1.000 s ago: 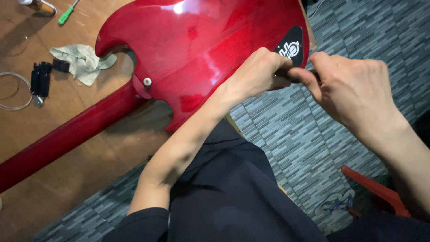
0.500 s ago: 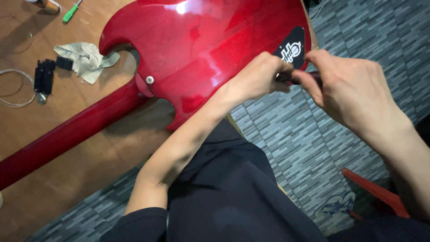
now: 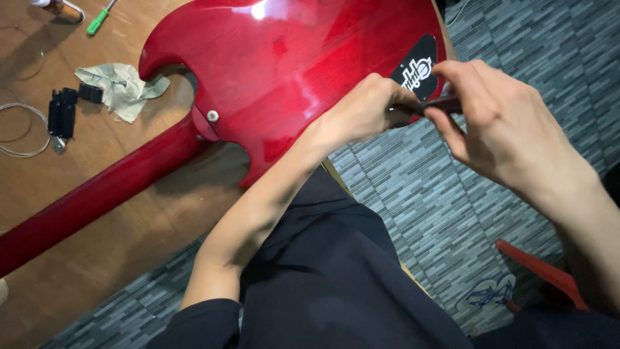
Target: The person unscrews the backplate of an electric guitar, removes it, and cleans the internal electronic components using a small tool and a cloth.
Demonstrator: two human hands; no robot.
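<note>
Head: fingers (image 3: pixel 452 113) around dark tool (image 3: pixel 439 103).

Crumpled cloth (image 3: pixel 119 89), black parts (image 3: pixel 61 113), wire coil (image 3: pixel 19 129), green screwdriver (image 3: pixel 98 21).

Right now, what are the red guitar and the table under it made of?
The guitar looks like wood under a glossy see-through red coat: faint grain shows and a lamp glare shines on it. The table looks like plain brown wood, dull, with grain lines and scuffs. The rag seems soft, crumpled cloth.
</note>
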